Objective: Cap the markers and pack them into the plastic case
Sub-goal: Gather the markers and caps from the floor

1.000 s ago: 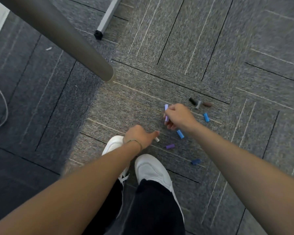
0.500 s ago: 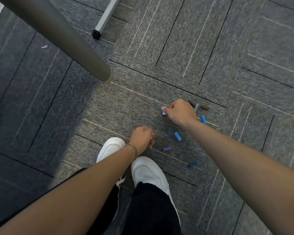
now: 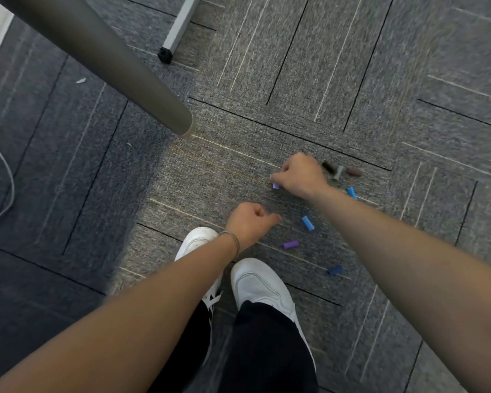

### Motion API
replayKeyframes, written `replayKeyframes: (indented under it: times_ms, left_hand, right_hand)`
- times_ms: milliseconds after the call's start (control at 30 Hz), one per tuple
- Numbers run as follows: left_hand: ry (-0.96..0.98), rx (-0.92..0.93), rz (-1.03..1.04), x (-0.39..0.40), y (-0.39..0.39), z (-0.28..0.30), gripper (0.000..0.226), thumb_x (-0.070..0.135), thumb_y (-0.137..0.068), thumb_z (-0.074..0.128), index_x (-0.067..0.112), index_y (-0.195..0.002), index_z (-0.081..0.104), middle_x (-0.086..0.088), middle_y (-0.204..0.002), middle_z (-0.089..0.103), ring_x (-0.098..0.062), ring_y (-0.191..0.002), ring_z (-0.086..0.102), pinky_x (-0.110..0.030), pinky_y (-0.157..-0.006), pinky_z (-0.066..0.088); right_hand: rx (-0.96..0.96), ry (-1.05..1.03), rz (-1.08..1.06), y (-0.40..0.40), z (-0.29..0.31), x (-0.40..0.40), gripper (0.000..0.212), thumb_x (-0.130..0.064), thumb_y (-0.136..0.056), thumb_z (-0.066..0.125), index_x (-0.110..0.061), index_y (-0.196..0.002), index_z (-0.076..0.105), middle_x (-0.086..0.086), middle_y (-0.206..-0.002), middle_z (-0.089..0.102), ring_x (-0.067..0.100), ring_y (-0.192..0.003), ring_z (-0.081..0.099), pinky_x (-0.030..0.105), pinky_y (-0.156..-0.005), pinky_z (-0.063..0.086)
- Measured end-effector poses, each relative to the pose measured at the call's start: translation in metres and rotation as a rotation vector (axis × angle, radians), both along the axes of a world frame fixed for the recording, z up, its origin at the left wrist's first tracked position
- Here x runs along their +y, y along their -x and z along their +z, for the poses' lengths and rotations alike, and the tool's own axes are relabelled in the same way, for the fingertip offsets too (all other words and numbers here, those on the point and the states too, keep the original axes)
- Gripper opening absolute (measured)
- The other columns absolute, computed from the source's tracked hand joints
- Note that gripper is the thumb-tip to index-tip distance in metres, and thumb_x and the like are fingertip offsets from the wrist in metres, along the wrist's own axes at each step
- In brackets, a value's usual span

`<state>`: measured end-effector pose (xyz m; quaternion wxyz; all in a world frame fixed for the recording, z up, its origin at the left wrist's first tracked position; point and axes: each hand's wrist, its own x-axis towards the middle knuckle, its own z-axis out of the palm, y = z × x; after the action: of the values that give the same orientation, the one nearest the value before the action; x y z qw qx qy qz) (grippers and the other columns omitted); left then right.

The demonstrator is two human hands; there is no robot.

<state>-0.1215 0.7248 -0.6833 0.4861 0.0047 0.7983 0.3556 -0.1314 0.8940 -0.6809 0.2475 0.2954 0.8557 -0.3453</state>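
1. Right hand [image 3: 299, 175]: fingers curled down over a lilac marker piece [image 3: 275, 186], of which only a short end shows below the thumb side. Its long axis cannot be judged.
2. Left hand [image 3: 248, 222]: closed in a loose fist with the forefinger tip poking toward the right; whether it holds anything cannot be told.
3. Loose caps on the grey carpet [image 3: 352, 80], all lying flat:
   - light blue cap [image 3: 307, 223], axis running upper-left to lower-right, between the two forearms;
   - second light blue cap [image 3: 352, 192], similar slant, just beside the right wrist;
   - purple cap [image 3: 291, 245], axis nearly left-right, near the left wrist;
   - dark blue cap [image 3: 335, 270], apart, nearest the white shoes [image 3: 255, 282].
4. Beyond the right hand: black cap [image 3: 327, 166], grey cap [image 3: 338, 173] and brown cap [image 3: 354, 171], clustered closely.
5. No case is visible in this view.
6. A table leg [image 3: 111, 66] slants down to the carpet at upper left.
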Motion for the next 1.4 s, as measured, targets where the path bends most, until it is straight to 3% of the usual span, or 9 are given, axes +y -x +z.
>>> replayKeyframes:
  times_ms: [133,200,367,567,700,900,1067,1233,1400]
  left_hand:
    - [0.154,0.311,-0.498,0.004,-0.019,-0.002,0.037,0.059,-0.081,0.069,0.026,-0.078,0.054,0.008,-0.067,0.059,-0.014,-0.064,0.056,-0.031,-0.059,0.046]
    - [0.194,0.454,-0.688,0.009,-0.027,-0.002,0.048,0.07,-0.082,0.062,0.024,-0.086,0.05,0.007,-0.068,0.057,-0.015,-0.063,0.055,-0.031,-0.055,0.042]
    - [0.181,0.518,-0.923,0.026,-0.043,-0.002,0.058,0.067,-0.083,0.065,0.019,-0.106,0.044,0.003,-0.071,0.056,-0.021,-0.062,0.056,-0.031,-0.053,0.041]
    - [0.261,0.644,-1.025,0.034,-0.051,-0.011,0.038,0.048,-0.098,0.055,0.017,-0.118,0.048,-0.002,-0.094,0.07,-0.025,-0.082,0.068,-0.032,-0.061,0.04]
    - [0.15,0.554,-0.802,0.027,-0.052,-0.014,0.023,0.039,-0.105,0.042,0.018,-0.111,0.05,0.001,-0.078,0.062,-0.024,-0.069,0.059,-0.034,-0.059,0.04]
    - [-0.145,-0.099,0.171,0.029,-0.038,-0.013,0.031,0.029,-0.093,0.036,0.015,-0.074,0.055,-0.005,-0.057,0.047,-0.021,-0.051,0.039,-0.034,-0.053,0.034]
    - [-0.104,-0.298,0.219,0.034,-0.015,0.003,0.045,0.032,-0.102,0.039,0.013,-0.063,0.051,-0.008,-0.057,0.058,-0.023,-0.046,0.054,-0.026,-0.047,0.037]
    - [-0.043,-0.216,0.127,0.051,-0.005,0.006,0.041,0.04,-0.092,0.067,0.013,-0.063,0.057,-0.004,-0.058,0.062,-0.014,-0.047,0.057,-0.022,-0.042,0.037]
    - [0.1,0.059,-0.039,0.073,0.006,-0.001,0.055,0.048,-0.087,0.071,0.023,-0.05,0.04,0.01,-0.039,0.034,-0.013,-0.037,0.032,-0.023,-0.048,0.031]
  right_hand:
    - [0.087,0.511,-0.382,-0.017,0.017,0.009,0.033,-0.011,-0.093,0.049,-0.011,-0.061,0.056,0.001,-0.054,0.049,0.013,-0.047,0.042,0.021,-0.043,0.035]
    - [0.069,0.597,-0.458,-0.031,0.024,0.015,0.032,-0.009,-0.09,0.042,-0.01,-0.06,0.054,0.004,-0.055,0.051,0.014,-0.046,0.045,0.022,-0.047,0.035]
    - [-0.005,0.51,-0.597,-0.062,0.028,0.031,0.044,-0.029,-0.1,0.051,-0.015,-0.059,0.045,0.001,-0.051,0.044,0.017,-0.043,0.045,0.028,-0.052,0.041]
    - [-0.069,0.183,-0.278,-0.09,0.016,0.031,0.048,-0.041,-0.098,0.063,-0.016,-0.058,0.055,-0.004,-0.046,0.04,0.013,-0.04,0.035,0.026,-0.052,0.033]
    - [-0.102,-0.013,-0.074,-0.1,0.011,0.023,0.038,-0.047,-0.094,0.068,-0.014,-0.074,0.065,-0.004,-0.059,0.055,0.013,-0.052,0.049,0.024,-0.049,0.033]
    - [-0.122,-0.165,0.004,-0.1,0.001,0.015,0.039,-0.057,-0.08,0.076,-0.022,-0.083,0.06,-0.006,-0.076,0.066,0.013,-0.075,0.063,0.032,-0.066,0.052]
    - [-0.121,-0.289,0.182,-0.101,-0.001,0.013,0.044,-0.057,-0.08,0.077,-0.016,-0.089,0.061,-0.001,-0.081,0.065,0.02,-0.076,0.06,0.034,-0.069,0.052]
    - [-0.08,-0.301,0.271,-0.101,-0.001,0.014,0.03,-0.043,-0.09,0.073,-0.013,-0.086,0.068,0.002,-0.078,0.066,0.023,-0.07,0.059,0.032,-0.064,0.047]
    - [0.02,0.303,-0.284,-0.102,0.001,0.03,0.027,-0.02,-0.089,0.062,-0.009,-0.065,0.058,-0.001,-0.055,0.049,0.016,-0.051,0.045,0.028,-0.051,0.038]
